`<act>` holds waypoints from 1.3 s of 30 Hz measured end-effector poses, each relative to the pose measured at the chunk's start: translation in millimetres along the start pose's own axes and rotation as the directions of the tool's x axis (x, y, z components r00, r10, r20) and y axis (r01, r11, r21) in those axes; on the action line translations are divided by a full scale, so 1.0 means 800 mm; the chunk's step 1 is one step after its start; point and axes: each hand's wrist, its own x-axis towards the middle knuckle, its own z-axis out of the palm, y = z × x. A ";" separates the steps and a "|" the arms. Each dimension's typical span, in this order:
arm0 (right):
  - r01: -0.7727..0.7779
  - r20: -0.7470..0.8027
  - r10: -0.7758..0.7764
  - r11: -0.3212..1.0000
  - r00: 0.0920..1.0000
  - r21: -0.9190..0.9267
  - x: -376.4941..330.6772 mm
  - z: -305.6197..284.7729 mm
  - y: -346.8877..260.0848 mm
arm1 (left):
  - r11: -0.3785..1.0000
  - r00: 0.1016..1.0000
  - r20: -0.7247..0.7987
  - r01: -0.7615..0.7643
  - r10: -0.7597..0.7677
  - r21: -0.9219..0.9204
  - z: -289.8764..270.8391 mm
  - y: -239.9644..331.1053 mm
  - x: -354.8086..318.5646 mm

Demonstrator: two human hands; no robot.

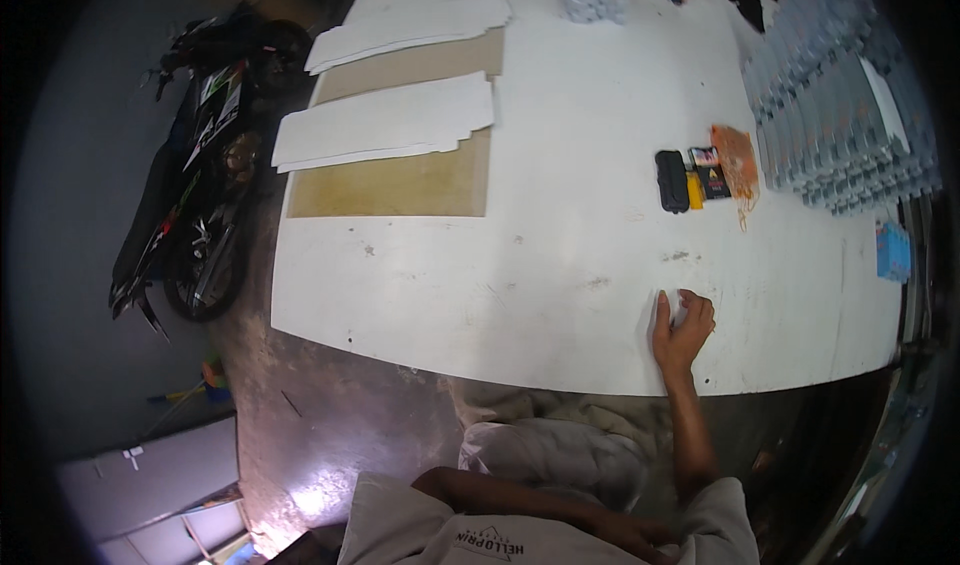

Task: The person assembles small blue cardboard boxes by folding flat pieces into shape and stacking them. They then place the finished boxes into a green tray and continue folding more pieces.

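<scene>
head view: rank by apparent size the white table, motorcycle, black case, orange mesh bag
1. white table
2. motorcycle, clearly smaller than the table
3. orange mesh bag
4. black case

The bag and case look close in size, and fisheye bending makes that pair unsure.

You have one white surface [560,165] before you. On it lie four brown boards [395,187], three stacks of white sheets [385,123], one black case [672,181], one orange mesh [737,160] and one blue packet [893,251]. One motorcycle [200,180] stands beside it.
</scene>
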 end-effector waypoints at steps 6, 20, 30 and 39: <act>0.383 0.154 -0.447 0.866 0.881 0.321 0.027 0.044 -0.094 | 0.986 0.999 -0.037 -0.032 0.039 0.166 -0.007 -0.035 -0.001; 0.656 0.400 -0.709 0.699 0.582 0.285 0.039 0.164 -0.259 | 0.725 -0.010 -0.764 0.323 0.645 0.608 -0.019 0.086 -0.273; 0.630 0.484 -0.717 0.687 0.503 0.363 -0.126 0.013 -0.175 | 0.337 -0.321 -0.107 0.913 0.941 0.229 -0.086 0.115 -0.374; 0.472 0.467 -0.693 0.718 0.549 0.512 -0.146 -0.048 -0.166 | 0.284 -0.277 -0.400 0.958 0.873 -0.044 -0.074 0.068 -0.338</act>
